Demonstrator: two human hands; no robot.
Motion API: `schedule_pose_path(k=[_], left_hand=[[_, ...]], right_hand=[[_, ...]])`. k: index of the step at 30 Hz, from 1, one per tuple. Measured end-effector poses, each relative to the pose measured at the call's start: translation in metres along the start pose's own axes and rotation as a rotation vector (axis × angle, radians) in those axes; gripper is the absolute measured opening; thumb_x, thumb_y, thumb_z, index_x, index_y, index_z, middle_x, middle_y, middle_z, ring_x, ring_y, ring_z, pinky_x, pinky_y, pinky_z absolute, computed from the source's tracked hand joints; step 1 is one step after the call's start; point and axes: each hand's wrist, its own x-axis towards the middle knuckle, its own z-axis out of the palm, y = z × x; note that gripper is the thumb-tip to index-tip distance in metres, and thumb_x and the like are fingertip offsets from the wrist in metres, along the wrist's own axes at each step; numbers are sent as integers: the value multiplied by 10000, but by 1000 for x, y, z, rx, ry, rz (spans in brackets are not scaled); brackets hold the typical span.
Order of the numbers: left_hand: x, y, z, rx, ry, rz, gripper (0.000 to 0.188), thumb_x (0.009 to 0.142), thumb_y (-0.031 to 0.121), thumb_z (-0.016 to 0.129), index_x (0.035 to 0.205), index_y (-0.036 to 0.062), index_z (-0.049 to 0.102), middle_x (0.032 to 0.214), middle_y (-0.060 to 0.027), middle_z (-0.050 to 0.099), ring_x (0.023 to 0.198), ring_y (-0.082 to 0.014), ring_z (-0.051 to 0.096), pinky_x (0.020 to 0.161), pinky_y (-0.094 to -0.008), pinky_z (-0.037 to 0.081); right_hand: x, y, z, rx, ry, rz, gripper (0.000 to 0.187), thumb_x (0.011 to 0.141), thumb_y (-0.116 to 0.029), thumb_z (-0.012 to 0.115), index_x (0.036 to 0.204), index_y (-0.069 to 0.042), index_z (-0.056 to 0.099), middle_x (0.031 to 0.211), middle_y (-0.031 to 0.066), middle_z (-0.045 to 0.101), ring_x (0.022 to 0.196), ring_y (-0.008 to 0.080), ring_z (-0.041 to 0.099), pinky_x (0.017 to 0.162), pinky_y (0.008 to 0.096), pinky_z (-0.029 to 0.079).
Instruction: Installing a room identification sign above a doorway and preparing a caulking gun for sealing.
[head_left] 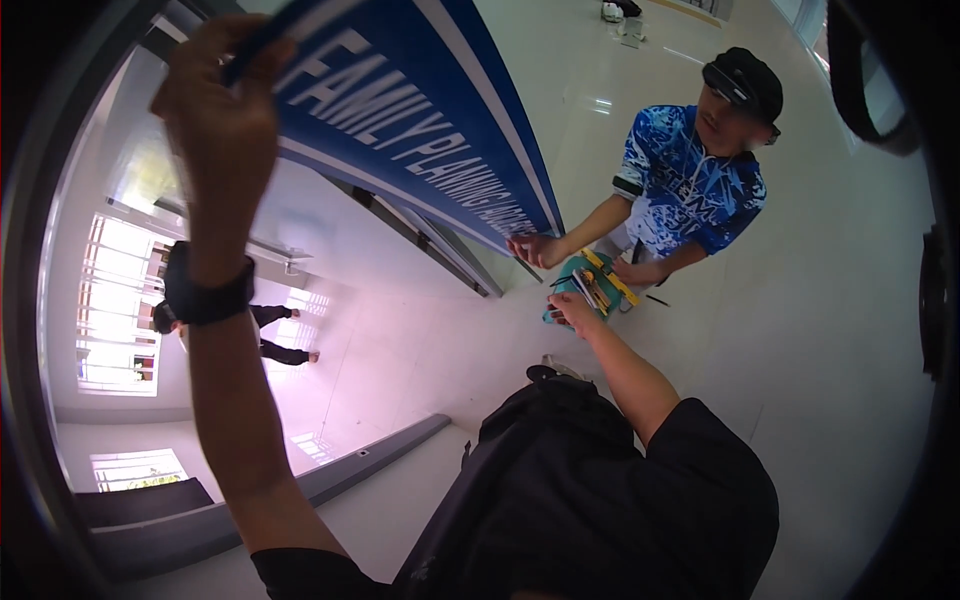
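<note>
My left hand (pixel 225 110) is raised at the upper left, fingers closed around the edge of a blue sign board (pixel 400 120) with white lettering and a white border. The board slants down to the right beside a door frame. My right hand (pixel 572 312) hangs low over a teal stool (pixel 562 272) with hand tools (pixel 592 290) on its top; its fingers look partly spread, with nothing plainly held. A yellow spirit level (pixel 610 276) lies across the tools. A co-worker's hand (pixel 537 250) is at the board's lower end, and their other hand (pixel 640 272) is by the level.
The co-worker (pixel 690 170), in a blue and white shirt, faces me across the stool. To the left, a white door (pixel 330 215) and grey frame (pixel 400 450) border a bright room where another person (pixel 275 330) is. Small items (pixel 622 18) lie on the far floor.
</note>
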Motion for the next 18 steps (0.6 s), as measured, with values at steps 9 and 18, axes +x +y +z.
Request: schedule_pose_path(k=[9, 18], left_hand=[[29, -10, -34, 164, 18, -142, 311, 983, 297, 643, 1204, 81, 680, 1108, -111, 715, 991, -187, 695, 893, -321, 515], [27, 16, 4, 6, 30, -181, 259, 959, 248, 673, 1127, 52, 682, 1048, -103, 718, 931, -181, 694, 847, -308, 532]], right_hand=[[79, -57, 1, -823, -291, -365, 345, 870, -378, 725, 902, -35, 747, 754, 42, 710, 700, 112, 651, 565, 276, 500], [100, 4, -77, -569, -127, 72, 416, 883, -412, 747, 1109, -67, 696, 939, 32, 686, 778, 141, 626, 632, 302, 536]])
